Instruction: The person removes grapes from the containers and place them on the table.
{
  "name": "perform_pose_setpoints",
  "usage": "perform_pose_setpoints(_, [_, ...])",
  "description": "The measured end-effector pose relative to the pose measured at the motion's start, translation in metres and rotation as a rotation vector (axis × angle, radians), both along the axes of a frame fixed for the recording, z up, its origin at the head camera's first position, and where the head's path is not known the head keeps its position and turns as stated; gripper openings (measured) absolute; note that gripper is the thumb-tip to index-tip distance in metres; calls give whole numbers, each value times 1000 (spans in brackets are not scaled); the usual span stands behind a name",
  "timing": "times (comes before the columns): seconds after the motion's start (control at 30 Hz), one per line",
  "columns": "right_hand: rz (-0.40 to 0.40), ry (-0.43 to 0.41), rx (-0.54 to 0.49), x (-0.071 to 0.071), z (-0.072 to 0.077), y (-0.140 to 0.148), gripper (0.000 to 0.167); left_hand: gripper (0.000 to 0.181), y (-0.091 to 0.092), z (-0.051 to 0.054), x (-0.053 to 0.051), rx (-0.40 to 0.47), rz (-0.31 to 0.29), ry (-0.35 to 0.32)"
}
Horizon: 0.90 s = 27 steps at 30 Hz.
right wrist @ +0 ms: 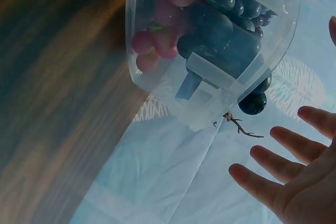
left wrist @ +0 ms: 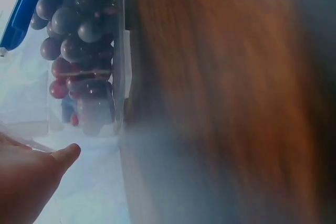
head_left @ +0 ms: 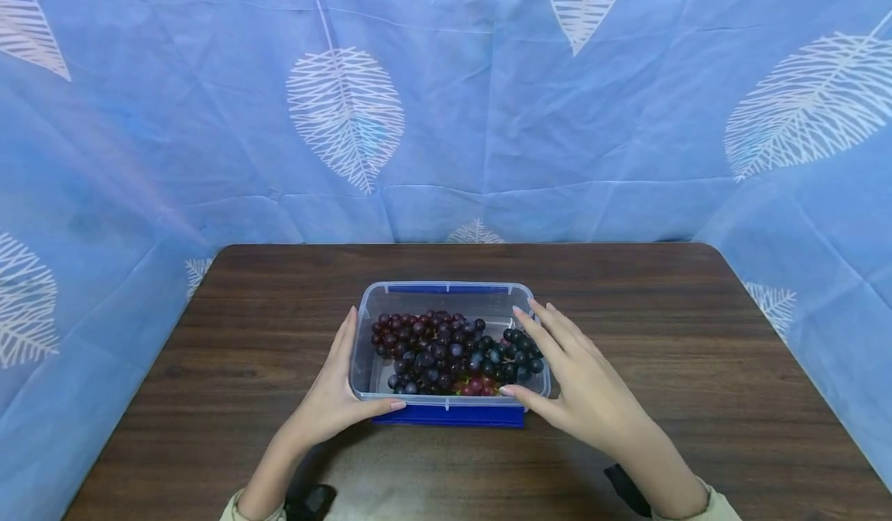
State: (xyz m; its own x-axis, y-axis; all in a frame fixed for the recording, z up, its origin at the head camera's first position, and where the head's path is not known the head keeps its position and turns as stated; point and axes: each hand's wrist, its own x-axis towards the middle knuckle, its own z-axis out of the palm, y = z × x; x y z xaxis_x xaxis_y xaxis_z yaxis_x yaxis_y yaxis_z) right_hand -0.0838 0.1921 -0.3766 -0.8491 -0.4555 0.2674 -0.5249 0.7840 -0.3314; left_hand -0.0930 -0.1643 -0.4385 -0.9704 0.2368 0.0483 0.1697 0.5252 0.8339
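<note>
We find plastic container (head_left: 425, 399) lengthwise between left hand (head_left: 333, 395), nearer, fingers straight, and right hand (head_left: 581, 385), off right end, fingers spread.

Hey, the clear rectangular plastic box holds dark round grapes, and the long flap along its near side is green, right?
Not quite: the long plastic flap along the near side is blue, not green, as the head view shows. The clear rectangular plastic box does hold dark round grapes.
</note>
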Motion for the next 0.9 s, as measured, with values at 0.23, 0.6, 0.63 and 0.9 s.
perform_pose_setpoints(0.23, [131, 35, 49, -17, 6, -14, 96, 145, 1, 0, -2, 49, -9, -13])
perform_pose_setpoints(0.6, [382, 38, 180, -42, 8, -50, 91, 146, 3, -4, -4, 71, -18, -2])
perform_pose_setpoints(0.63, [395, 30, 189, -43, 8, -52, 90, 146, 3, -4, -4, 68, -20, -2])
perform_pose_setpoints(0.9, [450, 0, 262, -51, 8, -70, 93, 145, 1, -3, -5, 38, -38, 5])
